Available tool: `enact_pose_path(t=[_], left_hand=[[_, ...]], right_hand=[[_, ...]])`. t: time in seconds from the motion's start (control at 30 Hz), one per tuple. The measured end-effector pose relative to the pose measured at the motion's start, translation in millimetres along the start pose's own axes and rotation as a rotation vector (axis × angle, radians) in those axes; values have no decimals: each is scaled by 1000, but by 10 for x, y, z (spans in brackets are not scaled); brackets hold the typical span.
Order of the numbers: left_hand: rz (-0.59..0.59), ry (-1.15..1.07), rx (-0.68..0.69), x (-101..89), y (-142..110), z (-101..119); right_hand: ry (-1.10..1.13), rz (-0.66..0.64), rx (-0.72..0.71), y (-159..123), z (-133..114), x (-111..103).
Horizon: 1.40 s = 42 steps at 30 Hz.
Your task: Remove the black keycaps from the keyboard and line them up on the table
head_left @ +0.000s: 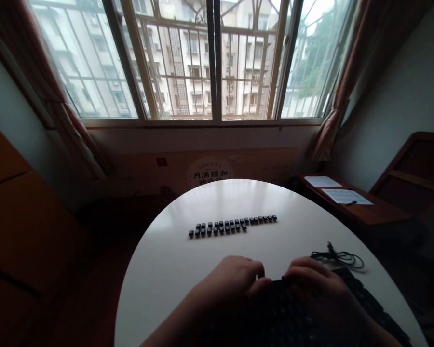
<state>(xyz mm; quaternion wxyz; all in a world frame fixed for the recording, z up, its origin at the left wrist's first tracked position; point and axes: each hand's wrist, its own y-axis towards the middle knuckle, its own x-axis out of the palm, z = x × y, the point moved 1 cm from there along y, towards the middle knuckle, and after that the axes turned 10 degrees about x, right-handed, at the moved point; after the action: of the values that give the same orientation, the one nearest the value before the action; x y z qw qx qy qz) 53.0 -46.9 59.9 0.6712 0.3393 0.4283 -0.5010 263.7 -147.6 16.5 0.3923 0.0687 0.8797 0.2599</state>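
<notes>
A dark keyboard (275, 313) lies at the near side of the round white table, much of it in shadow and behind my hands. My left hand (238, 274) is closed at the keyboard's far left edge, fingers curled and thumb along the edge. Curled over the keyboard's far edge, my right hand (313, 279) has its fingertips pressed together at a small dark piece, too dim to name. Beyond the hands, black keycaps stand in two rows: a longer back row (235, 222) and a shorter front row (220, 231).
A coiled black cable (343, 259) lies on the table (159, 270) to the right, behind the keyboard. Right of the table, a low wooden surface (383, 214) holds papers (347, 196) and a pen (351, 204). A large cardboard panel (141, 164) stands below the window.
</notes>
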Motion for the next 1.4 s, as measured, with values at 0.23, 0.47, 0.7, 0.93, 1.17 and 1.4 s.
enact_pose_path(t=[0.23,0.47,0.7,0.93,1.17,1.4], left_hand=[[-89,75,-150,61,8,-258],[-176,98,-181,137,-28,-326],[-211,123,-189,191,-24,-367],[-191,129,-163,236,-33,-395],[-209,117,-182,235,-30,-406],[-212,98,-179,199,-34,-387]], right_hand=[[-143,-243,155,885,292,-78],[-324,-311,205,1426,921,458],[-195,-320,275,1238,1117,673],[-152,-289,290,1204,1153,742],[-194,-210,248,1176,1216,825],[-260,-168,236,1205,1206,833]])
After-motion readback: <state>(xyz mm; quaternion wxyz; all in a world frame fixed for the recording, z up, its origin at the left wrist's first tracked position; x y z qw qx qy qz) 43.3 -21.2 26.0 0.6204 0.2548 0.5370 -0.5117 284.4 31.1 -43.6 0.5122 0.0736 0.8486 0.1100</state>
